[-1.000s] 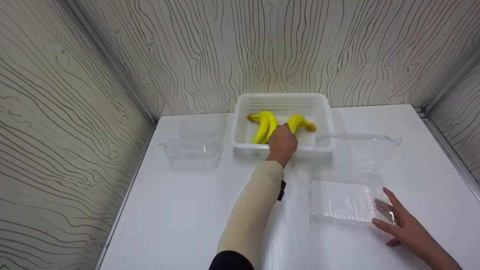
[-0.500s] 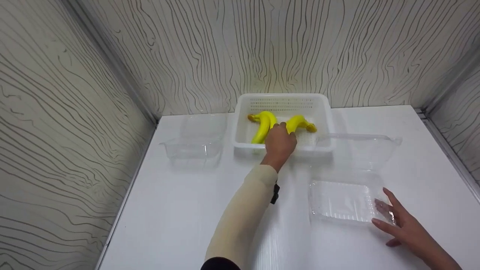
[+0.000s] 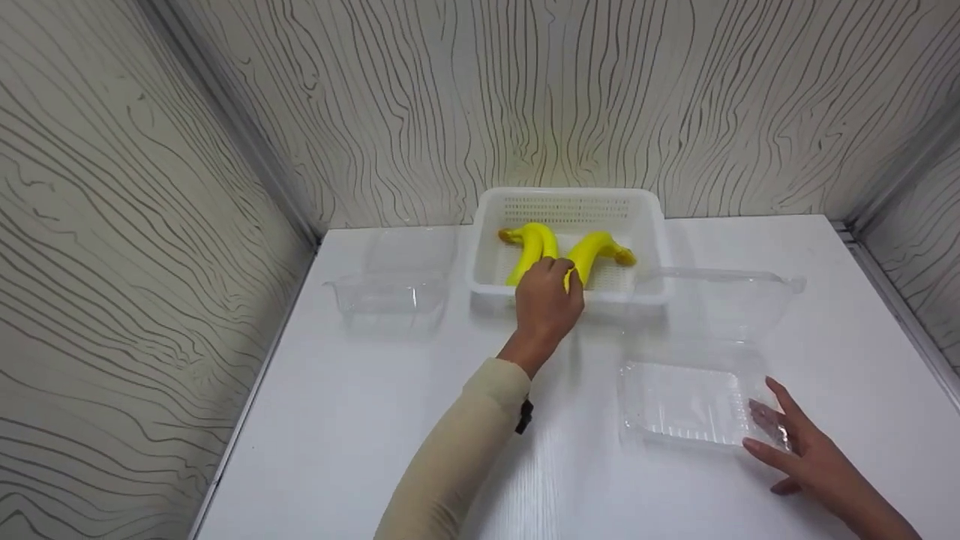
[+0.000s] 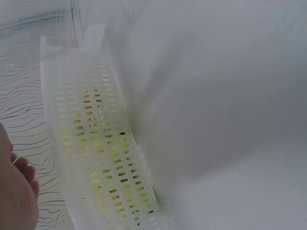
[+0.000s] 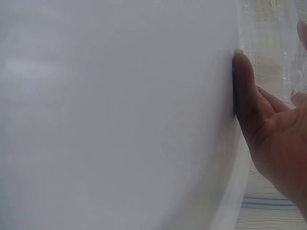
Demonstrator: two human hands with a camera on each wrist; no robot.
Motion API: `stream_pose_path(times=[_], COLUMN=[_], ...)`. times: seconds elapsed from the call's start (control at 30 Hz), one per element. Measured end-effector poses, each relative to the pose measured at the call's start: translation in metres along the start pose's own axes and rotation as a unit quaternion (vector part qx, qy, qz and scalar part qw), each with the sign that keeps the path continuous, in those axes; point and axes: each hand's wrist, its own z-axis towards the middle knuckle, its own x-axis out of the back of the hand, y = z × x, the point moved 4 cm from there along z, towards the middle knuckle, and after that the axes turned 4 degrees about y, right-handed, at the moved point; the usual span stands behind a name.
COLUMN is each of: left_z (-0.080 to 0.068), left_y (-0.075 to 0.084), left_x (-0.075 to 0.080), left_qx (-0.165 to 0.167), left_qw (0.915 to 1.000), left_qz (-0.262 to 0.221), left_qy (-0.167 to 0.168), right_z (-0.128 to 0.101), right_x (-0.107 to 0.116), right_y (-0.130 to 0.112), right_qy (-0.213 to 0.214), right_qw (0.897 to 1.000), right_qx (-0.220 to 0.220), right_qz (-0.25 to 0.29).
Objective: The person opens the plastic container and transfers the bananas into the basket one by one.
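Note:
My left hand (image 3: pixel 547 296) is over the front rim of a white perforated basket (image 3: pixel 491 202), fingers loosely curled beside the bananas. In the left wrist view, curled fingers (image 4: pixel 26 172) show nothing held, above the basket's slotted wall (image 4: pixel 57 100). Inside lie yellow bananas: a pair (image 3: pixel 531 238) at the left and a banana shape (image 3: pixel 592 247) at the right, its lower end partly behind my fingers. My right hand (image 3: pixel 814 454) rests against the right side of a clear plastic box (image 3: pixel 686 405), fingers spread. The right wrist view shows its thumb (image 5: pixel 245 79) straight.
The clear lid (image 3: pixel 724 304) of that box stands raised behind it, overlapping the basket's right corner. A second clear plastic box (image 3: pixel 386 296) stands open left of the basket. Everything sits on a white table (image 3: pixel 360 420), with wood-patterned walls (image 3: pixel 420 97) at the back and sides.
My left hand has drawn back toward me and left, uncovering more of the right-hand banana, while the bananas stay in place. My right hand and its box have stayed put.

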Motion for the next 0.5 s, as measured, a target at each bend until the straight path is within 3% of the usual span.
stream_pose_path(times=[0.23, 0.5], left_z=[-0.023, -0.051], left_y=[-0.014, -0.037], left_x=[0.011, 0.011], left_qx=[-0.005, 0.041], left_qw=[0.9988, 0.9946], left_qz=[-0.045, -0.096], left_qy=[0.016, -0.001], right_z=[0.001, 0.000], right_x=[-0.001, -0.001], right_y=[-0.002, 0.000], right_qy=[0.001, 0.002], right_qw=[1.000, 1.000], right_qx=[-0.002, -0.006], right_qz=[-0.007, 0.000])
